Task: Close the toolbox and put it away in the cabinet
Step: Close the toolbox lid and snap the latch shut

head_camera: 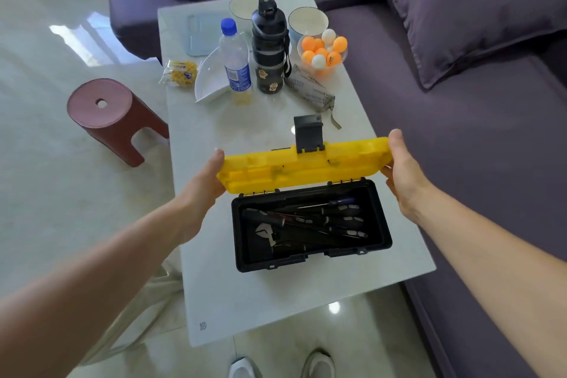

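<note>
The raised yellow plastic lid [303, 167] of the open black plastic toolbox [311, 225] is gripped at its ends by the left hand [204, 186] and right hand [403, 173].

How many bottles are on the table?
2. The clear plastic bottle with a blue cap stands left of the black bottle, both behind the open toolbox. None seems hidden, though clutter sits close around them.
</note>
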Demonstrator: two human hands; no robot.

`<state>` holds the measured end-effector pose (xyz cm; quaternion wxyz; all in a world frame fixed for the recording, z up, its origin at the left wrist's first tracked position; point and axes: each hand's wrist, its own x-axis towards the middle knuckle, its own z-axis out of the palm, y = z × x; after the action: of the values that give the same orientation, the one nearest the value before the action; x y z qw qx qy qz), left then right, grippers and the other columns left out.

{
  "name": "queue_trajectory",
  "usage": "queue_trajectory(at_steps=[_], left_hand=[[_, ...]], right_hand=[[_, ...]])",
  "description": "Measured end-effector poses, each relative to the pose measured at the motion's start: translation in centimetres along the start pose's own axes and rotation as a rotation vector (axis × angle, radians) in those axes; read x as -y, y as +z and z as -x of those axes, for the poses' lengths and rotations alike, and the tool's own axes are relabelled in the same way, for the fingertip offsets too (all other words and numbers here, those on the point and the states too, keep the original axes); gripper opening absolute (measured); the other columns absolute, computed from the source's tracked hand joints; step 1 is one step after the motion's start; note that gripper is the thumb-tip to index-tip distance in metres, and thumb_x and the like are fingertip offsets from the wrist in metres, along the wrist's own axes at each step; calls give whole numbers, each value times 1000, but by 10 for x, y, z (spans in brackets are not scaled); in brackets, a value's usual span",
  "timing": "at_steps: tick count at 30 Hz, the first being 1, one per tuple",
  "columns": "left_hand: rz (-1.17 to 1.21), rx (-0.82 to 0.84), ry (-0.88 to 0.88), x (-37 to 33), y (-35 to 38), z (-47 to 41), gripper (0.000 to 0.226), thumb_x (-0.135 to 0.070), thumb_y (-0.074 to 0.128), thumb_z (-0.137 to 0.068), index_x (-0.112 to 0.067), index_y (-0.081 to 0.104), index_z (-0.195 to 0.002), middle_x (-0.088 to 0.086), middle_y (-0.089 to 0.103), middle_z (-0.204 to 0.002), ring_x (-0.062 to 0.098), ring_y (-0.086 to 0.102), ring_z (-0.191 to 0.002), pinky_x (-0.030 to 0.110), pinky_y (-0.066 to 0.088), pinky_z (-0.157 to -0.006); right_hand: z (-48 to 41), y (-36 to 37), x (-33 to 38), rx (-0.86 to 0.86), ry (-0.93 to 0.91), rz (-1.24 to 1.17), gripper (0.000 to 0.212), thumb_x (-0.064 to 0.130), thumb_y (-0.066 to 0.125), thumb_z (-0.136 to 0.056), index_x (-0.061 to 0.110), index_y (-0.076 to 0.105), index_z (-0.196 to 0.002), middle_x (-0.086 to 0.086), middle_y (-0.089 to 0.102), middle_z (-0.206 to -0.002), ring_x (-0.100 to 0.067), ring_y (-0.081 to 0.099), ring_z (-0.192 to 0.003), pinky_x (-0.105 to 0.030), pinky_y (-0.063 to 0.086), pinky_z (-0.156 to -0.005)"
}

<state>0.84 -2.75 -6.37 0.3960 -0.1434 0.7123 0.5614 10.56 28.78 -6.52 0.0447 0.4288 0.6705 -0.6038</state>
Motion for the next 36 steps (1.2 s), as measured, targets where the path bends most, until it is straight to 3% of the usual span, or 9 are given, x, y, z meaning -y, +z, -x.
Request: queue_trajectory(at_steps=[6, 9, 11, 14, 19, 22, 25, 28, 36], left_hand=[[-24, -16, -30, 33, 13, 23, 100, -86, 40, -63, -40, 24, -149, -7, 21, -161, 8, 17, -147, 43, 0, -116], [-28, -22, 85, 48, 17, 26, 92, -84, 39, -73, -36, 23, -150, -10, 20, -160, 3, 19, -141, 34, 7, -109], [-54, -22, 159, 55, 20, 28, 103, -89, 37, -65, -34, 20, -151, -11, 20, -160, 5, 20, -141, 30, 9, -105], [-71, -21, 196, 61, 26, 27, 121, -98, 37, -51, -34, 17, -152, -10, 20, -160, 13, 21, -145, 36, 10, -115], [-61, -14, 271, 76, 35, 30, 94, -78, 44, -75, -30, 19, -152, -14, 31, -151, 1, 27, -131, 26, 20, -106], [-196, 29, 294, 99, 34, 41, 82, -72, 45, -80, -37, 19, -150, -22, 38, -143, 5, 35, -132, 22, 29, -100], [-641, -70, 343, 116, 27, 37, 83, -66, 44, -86, -30, 12, -153, -9, 21, -160, 12, 21, -145, 40, 21, -117], [-1033, -158, 438, 119, 28, 31, 87, -62, 44, -88, -17, 9, -154, 1, -2, -165, 14, -4, -150, 40, 1, -121], [-1201, -78, 679, 81, 60, 0, 118, -73, 60, -69, -23, -7, -153, -4, -7, -164, 18, -12, -149, 43, -8, -119]], right_hand=[[34, 1, -28, -54, 34, -118, 66, 79, 32, -79, 42, 36, -134, 8, 42, -137, -14, 39, -127, -35, 27, -91], [47, 6, -35, -86, 56, -164, 75, 79, 29, -81, 37, 29, -143, 6, 36, -147, -17, 33, -135, -39, 27, -99], [60, 17, -36, -72, 150, -220, 80, 80, 29, -80, 30, 36, -142, -1, 44, -145, -25, 43, -130, -48, 33, -106], [94, 40, -27, 86, 290, -365, 77, 79, 33, -80, 23, 52, -130, -11, 66, -111, -28, 66, -96, -45, 52, -83], [120, 49, 4, 445, 537, -380, 108, 88, 50, -61, -5, 49, -116, -28, 72, -96, -39, 72, -84, -47, 60, -59], [123, 48, 0, 445, 585, -270, 80, 71, 57, -75, -3, 60, -104, -23, 75, -87, -27, 74, -71, -35, 58, -49], [132, 53, -37, 388, 651, -246, 34, 36, 58, -91, 3, 66, -86, -17, 76, -76, -18, 71, -53, -26, 53, -41], [136, 58, -89, 323, 684, -293, 27, 24, 52, -94, 4, 67, -83, -13, 75, -71, -16, 68, -49, -23, 50, -37], [129, 72, -155, 294, 548, -347, 26, 35, 51, -96, 14, 66, -90, -3, 76, -80, -11, 65, -60, -25, 44, -47]])
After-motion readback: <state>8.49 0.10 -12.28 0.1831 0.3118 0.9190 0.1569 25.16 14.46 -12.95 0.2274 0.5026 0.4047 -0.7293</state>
